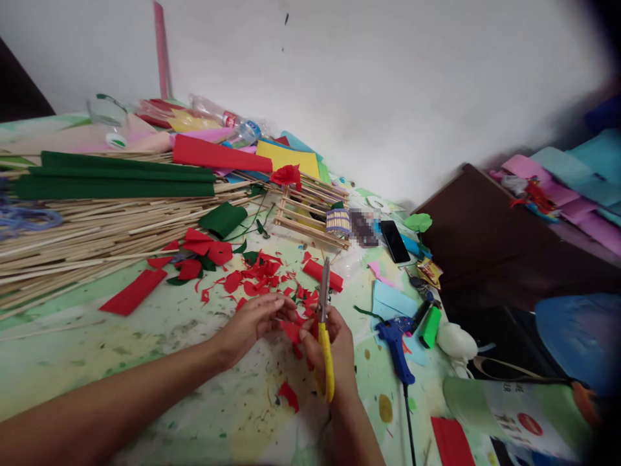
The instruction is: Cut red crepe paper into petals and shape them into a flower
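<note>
My right hand (337,346) is closed around yellow-handled scissors (325,353), their blades pointing up and away from me. Its thumb and fingertips also pinch a small piece of red crepe-like paper (291,331). Close beside it, my left hand (264,320) has its fingers curled at the other side of that same red piece; the fingertips are partly hidden. Beyond both hands lies a heap of red scraps (262,275), and a rolled red strip (323,275) is just behind the blades. One loose red scrap (289,396) sits nearer to me.
Thin wooden sticks (97,233) and dark green rolls (116,178) cover the left side. A stick frame (310,213) stands at the back. To the right are a blue glue gun (398,349), a phone (394,241), a green lighter-like object (430,327) and a green bottle (514,411).
</note>
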Demonstrator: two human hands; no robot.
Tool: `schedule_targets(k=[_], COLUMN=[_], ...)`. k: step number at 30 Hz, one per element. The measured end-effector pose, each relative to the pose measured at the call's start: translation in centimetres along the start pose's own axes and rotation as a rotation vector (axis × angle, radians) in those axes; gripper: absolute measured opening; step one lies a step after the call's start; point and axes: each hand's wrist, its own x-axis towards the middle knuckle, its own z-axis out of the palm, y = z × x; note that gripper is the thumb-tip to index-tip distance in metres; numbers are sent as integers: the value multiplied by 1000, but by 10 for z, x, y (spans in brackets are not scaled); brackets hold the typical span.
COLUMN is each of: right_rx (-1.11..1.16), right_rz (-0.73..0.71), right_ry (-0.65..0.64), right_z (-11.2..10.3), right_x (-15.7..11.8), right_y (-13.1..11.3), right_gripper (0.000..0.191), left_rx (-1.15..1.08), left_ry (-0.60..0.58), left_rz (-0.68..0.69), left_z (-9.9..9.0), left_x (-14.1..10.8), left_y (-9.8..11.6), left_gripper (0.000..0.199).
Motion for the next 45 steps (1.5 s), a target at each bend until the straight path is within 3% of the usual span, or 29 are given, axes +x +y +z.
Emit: schedule_targets(k=[4, 11, 16, 18, 22, 28, 32, 37, 45], right_rx=[5, -47, -65, -80, -144, -425, -567, -561, -158], right_rz=[-25, -43, -84, -102, -165, -177, -189, -186, -99], right_ry=[-49, 115, 155, 185, 260, 179, 131, 131, 113], right_z=[1, -4, -3, -2, -4, -6, -5, -5, 5], right_x=[-1, 1, 0, 0, -1, -1, -1, -1, -3], right_y=[-4, -1, 0, 0, 0, 8, 13, 12, 4], right_gripper=[32, 34, 36, 37, 40, 43, 43, 42, 40], left_rx=[137, 209, 173, 171, 31, -224, -273, -308, -315], left_ry=[-30, -129, -217, -181, 47, 229, 264, 231, 222], left_rz=[7, -5, -65, -74, -45, 22, 35, 55, 25], left_z=[-1, 2, 3, 2, -1, -5, -6, -7, -1], left_x=[0, 1, 0, 0, 2, 9, 10, 11, 5], left_y=[-1, -3, -4, -5, -3, 4, 5, 6, 3], left_gripper=[16, 10, 14, 11, 10, 16, 17, 14, 22])
